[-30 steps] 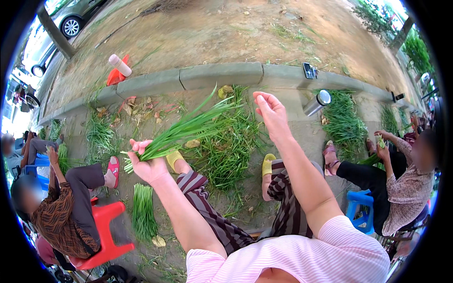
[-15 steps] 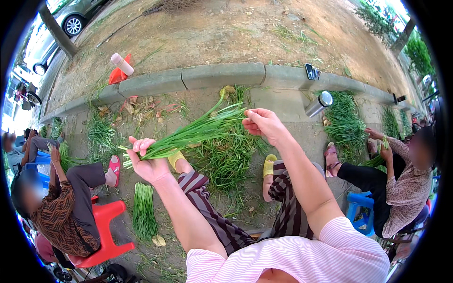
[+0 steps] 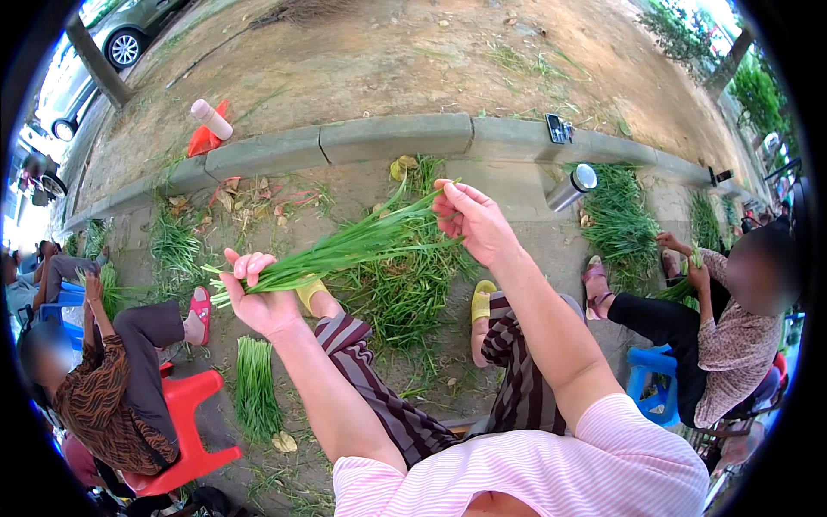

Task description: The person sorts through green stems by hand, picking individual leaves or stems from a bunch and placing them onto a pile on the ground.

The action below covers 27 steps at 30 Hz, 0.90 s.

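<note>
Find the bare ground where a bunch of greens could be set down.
Bare pavement lies between the kerb and the metal flask, and beside the sorted bundle near the red stool. The loose pile between the feet is crowded.

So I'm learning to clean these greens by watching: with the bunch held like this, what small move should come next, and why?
Probably draw the right hand outward along the leaves, stripping the blade it pinches. The left hand grips the bunch of green stalks at its root end, while the right fingers close on the leaf tips, over the pile of trimmings on the ground where the waste would fall.
</note>
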Each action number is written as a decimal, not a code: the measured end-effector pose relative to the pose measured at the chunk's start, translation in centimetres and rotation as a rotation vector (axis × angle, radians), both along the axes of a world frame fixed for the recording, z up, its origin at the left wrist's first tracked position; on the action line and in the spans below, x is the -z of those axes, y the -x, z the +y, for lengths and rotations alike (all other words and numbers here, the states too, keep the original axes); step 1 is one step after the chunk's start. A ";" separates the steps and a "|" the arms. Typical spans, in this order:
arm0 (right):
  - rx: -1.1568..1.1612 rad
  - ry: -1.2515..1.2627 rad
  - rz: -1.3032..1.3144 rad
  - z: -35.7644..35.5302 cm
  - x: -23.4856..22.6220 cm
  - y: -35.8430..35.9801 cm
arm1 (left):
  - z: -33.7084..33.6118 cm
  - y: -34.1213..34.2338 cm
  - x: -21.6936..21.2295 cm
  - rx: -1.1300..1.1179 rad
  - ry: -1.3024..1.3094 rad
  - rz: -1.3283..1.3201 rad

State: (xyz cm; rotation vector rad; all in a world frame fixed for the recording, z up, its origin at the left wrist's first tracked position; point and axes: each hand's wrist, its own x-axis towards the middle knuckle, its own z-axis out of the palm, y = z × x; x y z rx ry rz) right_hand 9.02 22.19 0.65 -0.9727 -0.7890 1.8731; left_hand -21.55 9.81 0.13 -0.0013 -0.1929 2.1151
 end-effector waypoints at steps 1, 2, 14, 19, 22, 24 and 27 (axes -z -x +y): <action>0.011 -0.022 0.001 0.1 -0.1 0.0 | 0.0 0.1 0.2 -0.010 0.013 0.010; 0.018 -0.048 -0.029 0.1 -0.1 -0.1 | 0.1 0.2 0.4 -0.020 0.025 0.020; 0.080 -0.456 -0.509 0.7 0.0 -0.1 | 0.2 0.2 0.9 -0.093 0.133 0.084; 0.063 -0.719 -0.921 0.4 -0.4 -0.4 | 0.4 0.1 0.6 -0.098 0.140 0.086; 0.049 -0.839 -1.092 0.3 -0.4 -0.4 | 0.0 0.2 0.5 -0.128 0.172 0.069; 0.028 -0.885 -1.165 0.2 -0.3 -0.4 | -0.1 0.2 0.4 -0.148 0.198 0.078; 0.054 -0.855 -1.128 0.4 -0.1 -0.6 | 0.3 -0.1 0.4 -0.144 0.238 0.087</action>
